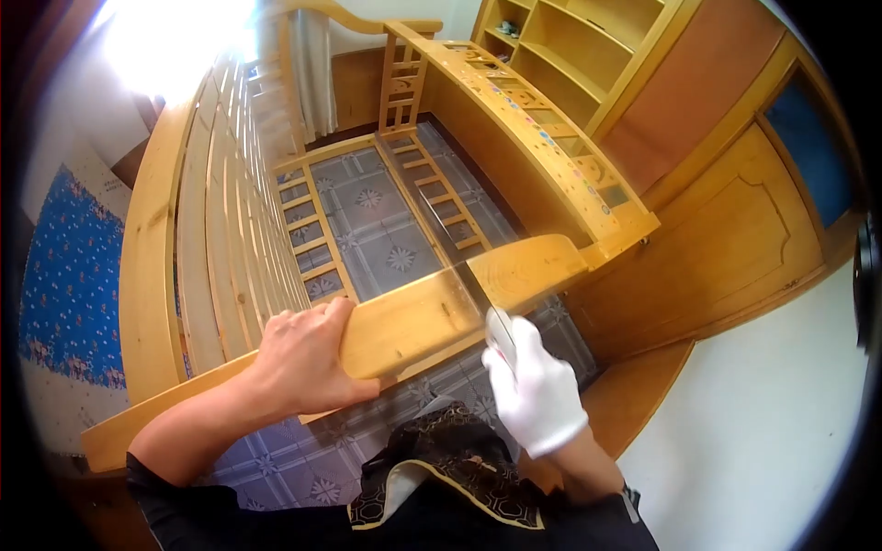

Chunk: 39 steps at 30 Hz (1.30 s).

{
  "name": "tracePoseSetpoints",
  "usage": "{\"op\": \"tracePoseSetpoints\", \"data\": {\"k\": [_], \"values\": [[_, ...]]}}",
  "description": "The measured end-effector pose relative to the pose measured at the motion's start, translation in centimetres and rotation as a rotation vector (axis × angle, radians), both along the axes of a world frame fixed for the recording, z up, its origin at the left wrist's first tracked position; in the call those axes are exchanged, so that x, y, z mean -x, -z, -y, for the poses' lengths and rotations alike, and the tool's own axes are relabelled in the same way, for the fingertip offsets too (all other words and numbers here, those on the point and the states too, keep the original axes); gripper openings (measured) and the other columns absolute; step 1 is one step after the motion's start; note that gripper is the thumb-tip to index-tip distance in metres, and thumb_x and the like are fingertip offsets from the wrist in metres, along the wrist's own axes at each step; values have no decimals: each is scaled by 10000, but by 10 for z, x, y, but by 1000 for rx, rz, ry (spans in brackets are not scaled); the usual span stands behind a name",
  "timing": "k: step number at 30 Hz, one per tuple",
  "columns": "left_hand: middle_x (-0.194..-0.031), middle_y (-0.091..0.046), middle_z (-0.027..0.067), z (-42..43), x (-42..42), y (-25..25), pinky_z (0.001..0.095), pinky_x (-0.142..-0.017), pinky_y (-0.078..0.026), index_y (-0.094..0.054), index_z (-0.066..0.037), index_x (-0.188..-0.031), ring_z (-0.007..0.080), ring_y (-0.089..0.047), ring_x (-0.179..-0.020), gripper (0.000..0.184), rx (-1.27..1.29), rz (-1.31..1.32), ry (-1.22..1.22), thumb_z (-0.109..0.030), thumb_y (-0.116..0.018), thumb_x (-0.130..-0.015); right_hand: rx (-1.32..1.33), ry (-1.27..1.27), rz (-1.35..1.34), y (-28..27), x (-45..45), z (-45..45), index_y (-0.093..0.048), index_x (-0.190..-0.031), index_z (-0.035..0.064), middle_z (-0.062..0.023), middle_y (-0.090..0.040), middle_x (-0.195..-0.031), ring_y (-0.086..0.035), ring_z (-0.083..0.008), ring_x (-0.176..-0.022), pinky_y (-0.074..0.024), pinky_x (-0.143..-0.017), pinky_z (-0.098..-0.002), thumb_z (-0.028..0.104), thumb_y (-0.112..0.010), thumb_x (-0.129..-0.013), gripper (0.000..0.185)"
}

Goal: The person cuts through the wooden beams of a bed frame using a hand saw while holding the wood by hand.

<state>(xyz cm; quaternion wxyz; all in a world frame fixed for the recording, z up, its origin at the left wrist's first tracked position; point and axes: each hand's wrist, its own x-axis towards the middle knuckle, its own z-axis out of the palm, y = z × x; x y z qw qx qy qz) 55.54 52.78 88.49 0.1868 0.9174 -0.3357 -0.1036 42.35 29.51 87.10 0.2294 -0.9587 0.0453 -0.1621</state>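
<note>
My bare left hand (308, 354) is clamped over a thick wooden board (413, 317), thumb on the near side and fingers over the top. My right hand (537, 390), in a white glove, is closed round the handle of a handsaw. The saw's blade (475, 289) lies across the board to the right of my left hand, at a dark line in the wood. How deep the blade sits in the wood I cannot tell. The board belongs to a pale wooden bed frame and spans its near end.
A slatted panel (216, 230) rises at the left, and a decorated rail (542, 129) runs along the right. Low ladder-like pieces (322, 234) lie over the tiled floor (367, 197). Shelves (579, 46) and a wooden door (726, 211) stand at the right, a blue patterned cloth (69, 275) at the left.
</note>
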Motion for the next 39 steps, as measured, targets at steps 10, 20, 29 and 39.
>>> {"op": "tracePoseSetpoints", "data": {"k": [10, 20, 29, 39], "values": [[-831, -664, 195, 1, 3, -1, 422, -791, -505, -577, 31, -1029, 353, -666, -817, 681, 7, -18, -25, -432, -782, -574, -14, -8, 18, -7, 12, -2, -492, -1228, 10, -225, -684, -876, -685, -384, -685, -560, -578, -433, 188, -618, -929, 370], [-835, -663, 201, 1, 4, 1, 429, -798, -493, -588, 41, -1077, 355, -664, -824, 702, 15, 9, -26, -433, -764, -590, -85, 13, 21, -8, 42, 1, -523, -1232, 26, -193, -692, -845, -690, -362, -682, -564, -577, -414, 179, -634, -925, 361], [-848, -671, 202, 2, 3, 0, 428, -792, -494, -591, 39, -1075, 350, -665, -826, 719, -6, -37, -43, -445, -776, -577, -112, 66, -73, -8, 54, 1, -501, -1288, -8, -234, -690, -944, -709, -384, -835, -580, -708, -409, 135, -627, -909, 424], [-846, -671, 208, 2, 3, -4, 426, -795, -497, -592, 35, -1063, 356, -668, -833, 699, -22, -43, -38, -434, -778, -579, -108, 44, -39, -8, 58, 0, -505, -1253, 6, -206, -698, -917, -699, -369, -723, -570, -586, -418, 139, -656, -905, 401]]}}
